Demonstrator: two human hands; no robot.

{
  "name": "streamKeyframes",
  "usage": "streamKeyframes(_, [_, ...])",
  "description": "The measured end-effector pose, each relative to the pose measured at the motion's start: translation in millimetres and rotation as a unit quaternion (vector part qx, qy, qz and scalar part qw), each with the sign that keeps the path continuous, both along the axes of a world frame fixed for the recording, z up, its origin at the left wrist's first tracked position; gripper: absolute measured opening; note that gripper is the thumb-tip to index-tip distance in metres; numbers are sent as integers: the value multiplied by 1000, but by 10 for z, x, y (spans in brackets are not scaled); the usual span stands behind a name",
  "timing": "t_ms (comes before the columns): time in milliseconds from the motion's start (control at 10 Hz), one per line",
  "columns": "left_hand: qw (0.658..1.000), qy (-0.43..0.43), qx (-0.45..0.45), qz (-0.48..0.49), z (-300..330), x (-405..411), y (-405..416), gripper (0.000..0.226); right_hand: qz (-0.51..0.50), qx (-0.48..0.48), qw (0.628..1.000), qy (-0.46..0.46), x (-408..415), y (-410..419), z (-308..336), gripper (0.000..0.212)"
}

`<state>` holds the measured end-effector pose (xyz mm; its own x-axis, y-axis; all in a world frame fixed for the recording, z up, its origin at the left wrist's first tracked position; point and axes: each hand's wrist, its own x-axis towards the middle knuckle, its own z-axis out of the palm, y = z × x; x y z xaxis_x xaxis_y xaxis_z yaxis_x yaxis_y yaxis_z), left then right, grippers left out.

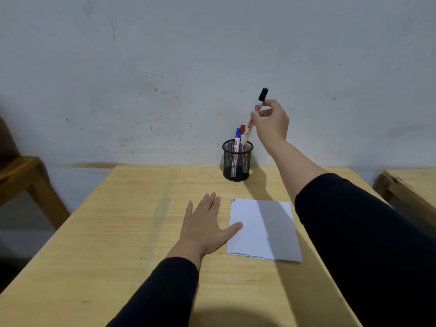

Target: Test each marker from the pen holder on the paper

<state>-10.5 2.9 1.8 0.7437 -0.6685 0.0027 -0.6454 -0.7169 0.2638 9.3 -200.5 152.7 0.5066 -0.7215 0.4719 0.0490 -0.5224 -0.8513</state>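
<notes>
A black mesh pen holder (237, 166) stands at the far edge of the wooden table (132, 223), with a blue-capped marker (237, 140) and a red-capped marker (242, 131) upright in it. My right hand (271, 123) is raised just above and to the right of the holder, pinching a white marker with a black cap (259, 102), its lower end still at the holder's rim. A white sheet of paper (247, 241) lies in front of the holder, with small red and blue marks at its top left corner. My left hand (205, 223) lies flat on the table, thumb tip on the paper's left edge.
A plain grey-white wall rises right behind the table. A wooden chair or stool (26, 175) stands at the left and another wooden table (410, 185) at the right. My right arm casts a shadow across the right half of the paper.
</notes>
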Motion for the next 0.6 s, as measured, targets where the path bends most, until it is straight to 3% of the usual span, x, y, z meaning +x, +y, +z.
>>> streamKeyframes(300, [1000, -3, -8, 9, -18, 26, -12, 99, -37, 22, 981, 187, 379, -127, -599, 22])
streamKeyframes(600, [1000, -2, -21, 11, 4, 20, -13, 100, -66, 61, 962, 257, 547, -175, -686, 23])
